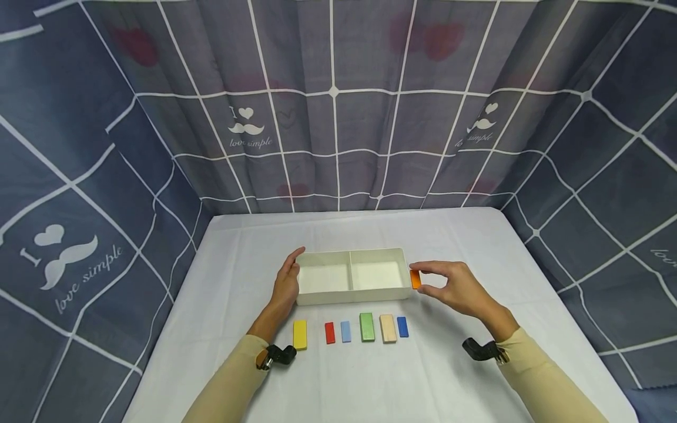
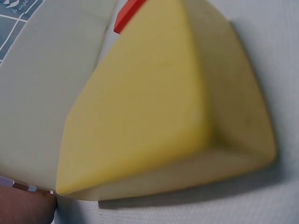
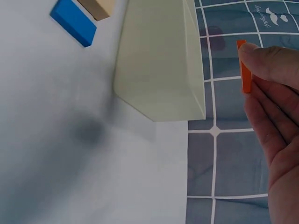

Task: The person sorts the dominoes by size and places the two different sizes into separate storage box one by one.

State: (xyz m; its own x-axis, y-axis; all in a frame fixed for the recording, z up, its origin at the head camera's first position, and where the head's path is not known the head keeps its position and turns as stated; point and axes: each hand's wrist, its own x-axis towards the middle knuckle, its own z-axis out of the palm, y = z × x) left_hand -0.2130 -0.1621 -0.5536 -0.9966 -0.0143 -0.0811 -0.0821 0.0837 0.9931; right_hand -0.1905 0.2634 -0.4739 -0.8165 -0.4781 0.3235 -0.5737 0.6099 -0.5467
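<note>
In the head view, a cream two-compartment box [image 1: 351, 296] stands on the table. My left hand [image 1: 284, 288] rests against its left end, fingers extended along the side; in the left wrist view only part of that hand [image 2: 25, 205] shows, at the box's corner. With thumb and fingers, my right hand [image 1: 462, 288] pinches a small orange block [image 1: 415, 279] just off the box's right end. The right wrist view shows the orange block [image 3: 245, 67] upright between thumb and fingertips, raised off the table. Both compartments are bare inside.
Before the box lies a row of blocks: yellow [image 1: 300, 335], red [image 1: 330, 333], light blue [image 1: 346, 332], green [image 1: 367, 327], wooden [image 1: 388, 329] and dark blue [image 1: 403, 326]. A white cloth [image 1: 349, 382] covers the table. Grey checked curtains [image 1: 359, 123] surround it.
</note>
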